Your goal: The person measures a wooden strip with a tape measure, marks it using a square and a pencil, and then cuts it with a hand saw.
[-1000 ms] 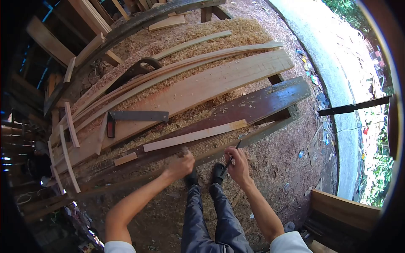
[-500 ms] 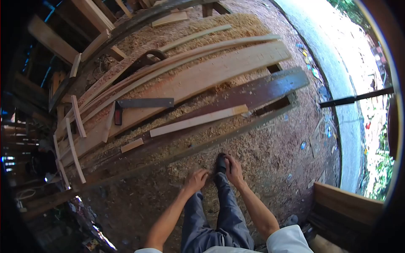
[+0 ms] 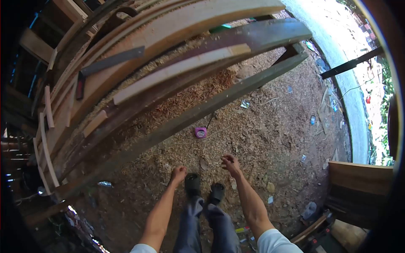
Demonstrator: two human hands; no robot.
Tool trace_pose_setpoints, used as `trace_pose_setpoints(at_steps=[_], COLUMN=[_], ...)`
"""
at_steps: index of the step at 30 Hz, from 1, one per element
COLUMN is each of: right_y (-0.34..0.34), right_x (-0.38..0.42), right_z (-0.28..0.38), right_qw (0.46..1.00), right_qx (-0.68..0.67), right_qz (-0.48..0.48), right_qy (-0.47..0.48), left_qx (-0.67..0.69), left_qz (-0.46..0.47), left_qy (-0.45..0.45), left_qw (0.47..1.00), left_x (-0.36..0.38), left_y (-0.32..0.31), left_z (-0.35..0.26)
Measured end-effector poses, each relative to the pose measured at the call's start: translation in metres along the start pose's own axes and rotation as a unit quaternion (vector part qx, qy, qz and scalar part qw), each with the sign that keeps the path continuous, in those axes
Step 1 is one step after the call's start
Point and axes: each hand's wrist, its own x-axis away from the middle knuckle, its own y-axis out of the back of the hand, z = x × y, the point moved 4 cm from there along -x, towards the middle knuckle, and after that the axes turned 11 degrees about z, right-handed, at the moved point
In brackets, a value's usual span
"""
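Note:
My left hand hangs above the ground near my dark shoe, its fingers curled closed with nothing visible in them. Out in front of my other shoe, my right hand has bent fingers pinched around a small dark thing that I cannot make out. A pink tape measure lies on the shavings-covered ground beyond both hands, touched by neither. Farther off, a try square with a dark blade rests on a wide plank. A pale wood strip and a short wood piece lie on the dark bench board.
The bench's near rail runs diagonally ahead of me. Thin wood strips lean across its left end. A handsaw sits among boards at the back. A dark bar juts in from the right, above a wooden panel.
My view has shifted, bringing the pink tape measure into sight. My hands have moved apart, and my right hand has come away from my shoe. Both shoes now show on the ground.

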Motion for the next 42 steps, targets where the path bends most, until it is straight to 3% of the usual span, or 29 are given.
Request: trace_pose_setpoints(at_steps=[1, 4, 7, 10, 13, 16, 17, 19, 21, 22, 23, 24, 25, 26, 27, 29, 32, 35, 38, 42], right_y=[-0.002, -0.012, -0.03, -0.053, -0.072, -0.067, -0.062, -0.054, -0.037, -0.039, -0.041, -0.029, -0.034, -0.043, -0.026, -0.056, -0.112, -0.154, -0.253, -0.399], right_x=[-0.023, -0.1, -0.186, -0.237, -0.267, -0.256, -0.22, -0.213, -0.148, -0.073, -0.001, 0.003, 0.066, 0.134, 0.133, 0.229, 0.317, 0.292, 0.312, 0.281], right_z=[-0.005, -0.019, -0.044, -0.044, -0.048, -0.061, -0.058, -0.113, -0.132, -0.103, -0.064, -0.107, -0.07, -0.026, -0.063, 0.022, 0.117, 0.14, 0.229, 0.296], right_qw=[1.0, 0.995, 0.966, 0.928, 0.933, 0.979, 0.985, 0.972, 0.983, 0.985, 0.993, 0.988, 0.995, 0.995, 0.992, 0.996, 0.991, 0.968, 0.914, 0.847], right_qx=[-0.024, -0.016, 0.097, 0.224, 0.138, -0.045, -0.056, -0.016, -0.044, -0.127, -0.107, -0.099, -0.057, -0.003, 0.017, -0.059, -0.046, 0.053, 0.345, 0.463], right_qz=[0.002, 0.035, 0.03, -0.076, -0.022, 0.022, 0.043, 0.011, -0.005, -0.02, -0.024, -0.007, -0.014, -0.05, -0.05, 0.016, 0.101, 0.212, 0.171, 0.175], right_qy=[0.009, 0.092, 0.237, 0.29, 0.331, 0.197, 0.156, 0.233, 0.179, 0.112, 0.052, 0.119, 0.085, 0.09, 0.113, 0.071, 0.072, 0.126, 0.125, 0.195], left_qx=[0.029, 0.055, 0.005, 0.025, -0.044, 0.02, 0.061, 0.05, 0.08, 0.096, 0.114, 0.187, 0.154, 0.159, 0.147, 0.229, 0.37, 0.421, 0.521, 0.546], left_qz=[0.042, 0.036, -0.018, -0.141, -0.093, 0.06, 0.071, 0.121, 0.133, 0.161, 0.185, 0.203, 0.234, 0.232, 0.237, 0.213, 0.192, 0.085, 0.061, -0.084], left_qy=[-0.02, -0.025, -0.095, -0.187, -0.176, -0.152, -0.049, -0.08, -0.088, -0.083, -0.086, -0.11, -0.088, -0.105, -0.047, -0.053, -0.066, -0.142, -0.165, -0.232], left_qw=[0.998, 0.997, 0.995, 0.972, 0.979, 0.986, 0.994, 0.988, 0.984, 0.979, 0.972, 0.955, 0.956, 0.954, 0.959, 0.948, 0.907, 0.892, 0.835, 0.801], left_x=[-0.032, -0.109, -0.189, -0.264, -0.298, -0.324, -0.259, -0.224, -0.149, -0.109, -0.069, -0.032, 0.037, 0.065, 0.138, 0.198, 0.294, 0.35, 0.363, 0.389], left_y=[-0.004, -0.015, -0.022, -0.029, -0.04, -0.038, -0.051, -0.066, -0.089, -0.097, -0.105, -0.116, -0.112, -0.117, -0.109, -0.109, -0.08, -0.027, 0.038, 0.162], left_z=[0.002, -0.011, -0.026, -0.029, -0.044, -0.02, -0.043, -0.023, -0.027, -0.021, -0.015, -0.005, -0.035, -0.024, -0.062, -0.062, -0.088, -0.109, -0.103, -0.126])
